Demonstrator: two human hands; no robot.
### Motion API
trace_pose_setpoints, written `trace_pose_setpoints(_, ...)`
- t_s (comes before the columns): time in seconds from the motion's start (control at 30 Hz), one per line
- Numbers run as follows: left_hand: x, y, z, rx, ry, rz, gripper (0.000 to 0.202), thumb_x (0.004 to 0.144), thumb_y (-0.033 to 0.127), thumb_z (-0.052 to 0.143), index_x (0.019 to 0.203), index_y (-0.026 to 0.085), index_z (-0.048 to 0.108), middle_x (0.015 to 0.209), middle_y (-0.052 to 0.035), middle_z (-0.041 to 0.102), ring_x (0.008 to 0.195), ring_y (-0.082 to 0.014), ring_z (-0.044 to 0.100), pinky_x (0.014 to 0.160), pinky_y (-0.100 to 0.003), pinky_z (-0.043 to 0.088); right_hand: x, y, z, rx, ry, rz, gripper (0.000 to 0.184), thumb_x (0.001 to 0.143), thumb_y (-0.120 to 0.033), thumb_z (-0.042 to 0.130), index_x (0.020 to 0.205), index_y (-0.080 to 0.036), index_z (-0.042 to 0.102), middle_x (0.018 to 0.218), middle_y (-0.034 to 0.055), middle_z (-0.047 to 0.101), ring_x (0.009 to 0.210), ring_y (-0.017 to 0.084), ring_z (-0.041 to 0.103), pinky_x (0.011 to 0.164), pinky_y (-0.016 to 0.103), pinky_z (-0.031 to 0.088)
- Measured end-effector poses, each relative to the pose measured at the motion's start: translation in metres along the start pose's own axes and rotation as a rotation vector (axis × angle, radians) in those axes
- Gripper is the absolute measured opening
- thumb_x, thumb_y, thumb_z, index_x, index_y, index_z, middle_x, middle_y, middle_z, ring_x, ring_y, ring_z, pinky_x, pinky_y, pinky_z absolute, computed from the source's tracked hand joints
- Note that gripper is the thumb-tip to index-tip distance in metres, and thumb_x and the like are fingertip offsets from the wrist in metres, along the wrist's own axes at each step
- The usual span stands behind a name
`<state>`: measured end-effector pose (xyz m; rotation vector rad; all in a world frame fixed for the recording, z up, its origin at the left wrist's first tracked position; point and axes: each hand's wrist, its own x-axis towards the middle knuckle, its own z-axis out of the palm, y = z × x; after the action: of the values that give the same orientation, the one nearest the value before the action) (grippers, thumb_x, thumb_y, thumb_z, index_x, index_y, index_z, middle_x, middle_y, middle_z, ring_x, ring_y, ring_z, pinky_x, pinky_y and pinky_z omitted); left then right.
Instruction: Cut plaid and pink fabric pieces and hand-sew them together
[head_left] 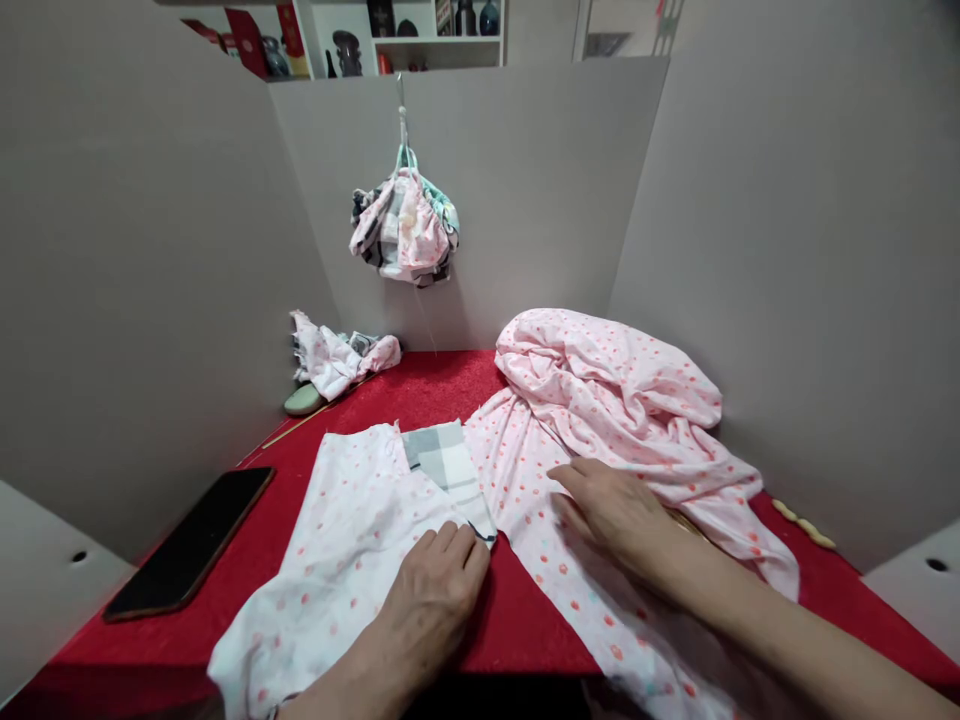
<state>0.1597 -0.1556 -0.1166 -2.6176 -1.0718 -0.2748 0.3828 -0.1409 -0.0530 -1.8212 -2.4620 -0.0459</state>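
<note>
My left hand [439, 590] lies flat, fingers together, on a white cloth with faint pink dots [345, 545] at the near middle of the red table [435, 390]. Its fingertips touch the edge of a grey checked cloth piece [448, 465] lying on that white cloth. My right hand [615, 510] rests palm down, fingers stretched out, on a large pink dotted fabric [600, 400] that is bunched up to the right and trails off the near edge.
A black phone [191, 545] lies at the left table edge. A small crumpled cloth bundle [337, 360] and a green object [304, 400] sit at the back left. A bundle of cloth scraps [405, 225] hangs on the back cardboard wall. Grey panels enclose the table.
</note>
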Motion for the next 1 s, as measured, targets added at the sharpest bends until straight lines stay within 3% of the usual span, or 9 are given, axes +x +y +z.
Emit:
trace_pose_setpoints(0.13,0.002,-0.010,-0.017,-0.170,-0.092,-0.130,0.015,0.089,0.021,0.045,0.087,0.021,0.059,0.081,-0.0051,0.062,0.072,-0.0201,0.059,0.061,-0.031,0.046,0.033,-0.014,0.005,0.170,0.061,-0.190,0.022,0.088,-0.016,0.047,0.104,-0.015,0.062,0.101,0.0105,0.062,0.097,0.022,0.056,0.084,0.033,0.044)
trace_pose_setpoints(0.2,0.013,-0.030,-0.029,-0.233,-0.133,-0.202,0.017,0.089,0.020,0.043,0.093,0.023,0.059,0.083,-0.0043,0.063,0.074,-0.0184,0.060,0.065,-0.028,0.046,0.037,-0.026,0.012,0.235,0.092,-0.311,0.021,0.088,-0.016,0.048,0.103,-0.016,0.061,0.103,0.0092,0.060,0.098,0.020,0.053,0.087,0.031,0.043)
trace_pose_setpoints(0.3,0.044,-0.076,-0.038,-0.208,-0.180,-0.316,0.029,0.088,0.013,0.038,0.107,0.021,0.058,0.099,-0.0083,0.063,0.092,-0.0210,0.060,0.077,-0.031,0.045,0.029,-0.050,0.026,0.316,0.157,-0.484,0.021,0.088,-0.024,0.048,0.102,-0.015,0.061,0.104,0.0104,0.058,0.096,0.021,0.050,0.084,0.033,0.043)
trace_pose_setpoints(0.43,0.091,-0.132,-0.017,-0.236,-0.255,-0.428,0.024,0.086,0.019,0.044,0.098,0.018,0.064,0.101,-0.0120,0.065,0.098,-0.0243,0.059,0.081,-0.032,0.044,0.015,-0.074,0.045,0.284,0.181,-0.566,0.034,0.085,-0.045,0.051,0.100,-0.015,0.058,0.101,0.0113,0.057,0.089,0.024,0.047,0.078,0.038,0.042)
trace_pose_setpoints(0.53,0.114,-0.155,0.009,-0.269,-0.300,-0.496,0.018,0.080,0.026,0.052,0.087,0.017,0.066,0.093,-0.0112,0.067,0.092,-0.0241,0.060,0.074,-0.029,0.044,0.010,-0.080,0.058,0.287,0.182,-0.605,0.035,0.084,-0.046,0.053,0.100,-0.015,0.057,0.099,0.0106,0.057,0.088,0.024,0.047,0.077,0.038,0.040)
trace_pose_setpoints(0.7,0.129,-0.165,0.031,-0.391,-0.408,-0.529,0.033,0.058,0.038,0.072,0.081,0.016,0.066,0.079,-0.0056,0.067,0.076,-0.0213,0.060,0.058,-0.024,0.041,0.010,-0.079,0.068,0.357,0.167,-0.557,0.025,0.083,-0.036,0.054,0.096,-0.015,0.058,0.098,0.0100,0.058,0.088,0.023,0.048,0.076,0.036,0.041)
trace_pose_setpoints(0.87,0.141,-0.164,0.031,-0.565,-0.501,-0.481,0.019,0.048,0.028,0.074,0.059,0.016,0.062,0.056,0.0036,0.058,0.060,-0.0149,0.055,0.052,-0.022,0.036,0.010,-0.078,0.067,0.351,0.165,-0.558,0.023,0.082,-0.034,0.055,0.093,-0.014,0.058,0.097,0.0097,0.058,0.087,0.023,0.048,0.076,0.037,0.041)
trace_pose_setpoints(1.0,0.142,-0.164,0.030,-0.713,-0.474,-0.476,0.023,0.043,0.024,0.074,0.061,0.017,0.061,0.055,0.0063,0.055,0.059,-0.0132,0.052,0.052,-0.021,0.035,0.010,-0.078,0.066,0.361,0.164,-0.555,0.021,0.082,-0.032,0.054,0.093,-0.014,0.057,0.097,0.0096,0.058,0.088,0.023,0.048,0.077,0.036,0.042)
